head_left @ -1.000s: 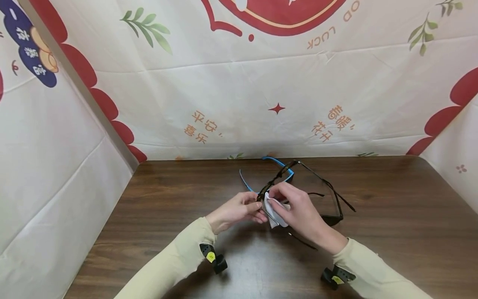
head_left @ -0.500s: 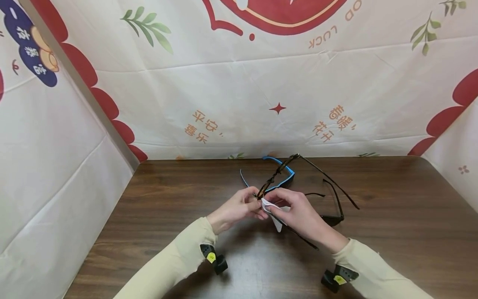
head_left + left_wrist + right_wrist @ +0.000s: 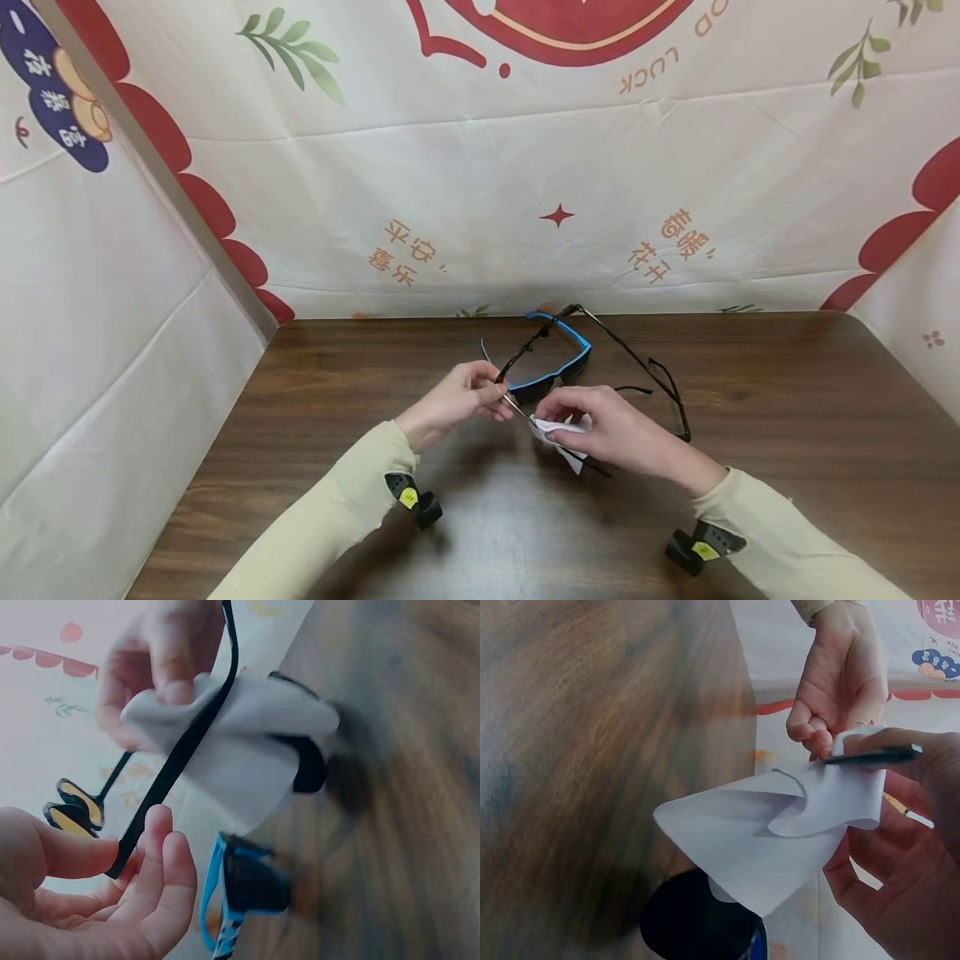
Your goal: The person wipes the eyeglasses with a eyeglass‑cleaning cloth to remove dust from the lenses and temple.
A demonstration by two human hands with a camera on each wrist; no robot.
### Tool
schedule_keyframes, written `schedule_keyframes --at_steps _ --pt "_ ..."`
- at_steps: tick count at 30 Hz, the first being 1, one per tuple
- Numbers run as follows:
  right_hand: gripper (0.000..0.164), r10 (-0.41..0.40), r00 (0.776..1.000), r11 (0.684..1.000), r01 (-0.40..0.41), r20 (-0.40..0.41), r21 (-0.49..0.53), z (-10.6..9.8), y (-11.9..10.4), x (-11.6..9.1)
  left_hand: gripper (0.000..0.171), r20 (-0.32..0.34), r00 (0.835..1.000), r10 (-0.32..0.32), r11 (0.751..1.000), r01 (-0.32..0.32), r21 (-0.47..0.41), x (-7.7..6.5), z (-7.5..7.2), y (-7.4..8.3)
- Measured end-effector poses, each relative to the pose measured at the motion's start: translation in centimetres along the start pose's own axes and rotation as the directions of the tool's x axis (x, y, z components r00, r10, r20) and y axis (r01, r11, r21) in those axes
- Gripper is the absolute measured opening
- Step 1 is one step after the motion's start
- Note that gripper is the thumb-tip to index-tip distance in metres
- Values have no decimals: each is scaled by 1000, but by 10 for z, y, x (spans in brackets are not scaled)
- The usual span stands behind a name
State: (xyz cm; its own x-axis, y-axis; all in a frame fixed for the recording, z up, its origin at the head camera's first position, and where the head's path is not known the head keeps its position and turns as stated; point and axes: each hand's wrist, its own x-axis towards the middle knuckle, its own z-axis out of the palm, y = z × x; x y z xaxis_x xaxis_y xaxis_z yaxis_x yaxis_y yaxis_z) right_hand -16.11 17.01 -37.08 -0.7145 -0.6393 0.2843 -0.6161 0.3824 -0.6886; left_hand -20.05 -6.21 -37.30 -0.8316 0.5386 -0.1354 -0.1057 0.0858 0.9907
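The left hand (image 3: 453, 402), fingertips closed, pinches the glasses (image 3: 524, 349) by their near end; farther right are blue sunglasses (image 3: 576, 365). The cloth (image 3: 558, 427), pinched by the right hand (image 3: 617, 429), wants sliding lightly lengthwise, that end kept steady.

On my head feed I see even, soft light, seemingly from above, leaving a pale sheen on the near tabletop (image 3: 495, 533) and diffuse shadows beneath the hands (image 3: 453, 404) (image 3: 615, 427). The fabric backdrop (image 3: 465, 183) reads bright and crisp. My left wrist feed is hazier, the tabletop smeared and the blue-framed sunglasses (image 3: 255, 885) soft-edged. My right wrist feed shows the tabletop dimmer and blurred, a dark shadow pooling at lower left, while the white cloth (image 3: 742, 832) stands out bright.
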Motion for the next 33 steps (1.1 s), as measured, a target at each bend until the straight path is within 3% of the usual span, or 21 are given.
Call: schedule_keyframes --at_steps 5,15,21,27,33 --pt "17 -13 996 999 17 89 -40 -8 -2 0 9 -41 999 -4 1000 5 29 1 -14 6" --pt "18 -125 968 991 134 217 -29 -27 -10 2 10 -107 994 -28 999 32 29 0 -36 9" --pt "14 -89 953 992 59 289 109 -43 -25 9 5 -133 990 -35 999 38 25 1 -42 7" --pt "16 -60 930 971 -30 362 238 -46 -37 19 5 -133 991 -26 999 28 16 3 -42 7" --pt "15 -67 909 964 -48 410 262 -40 -37 25 4 -143 989 -27 999 30 24 3 -41 7"
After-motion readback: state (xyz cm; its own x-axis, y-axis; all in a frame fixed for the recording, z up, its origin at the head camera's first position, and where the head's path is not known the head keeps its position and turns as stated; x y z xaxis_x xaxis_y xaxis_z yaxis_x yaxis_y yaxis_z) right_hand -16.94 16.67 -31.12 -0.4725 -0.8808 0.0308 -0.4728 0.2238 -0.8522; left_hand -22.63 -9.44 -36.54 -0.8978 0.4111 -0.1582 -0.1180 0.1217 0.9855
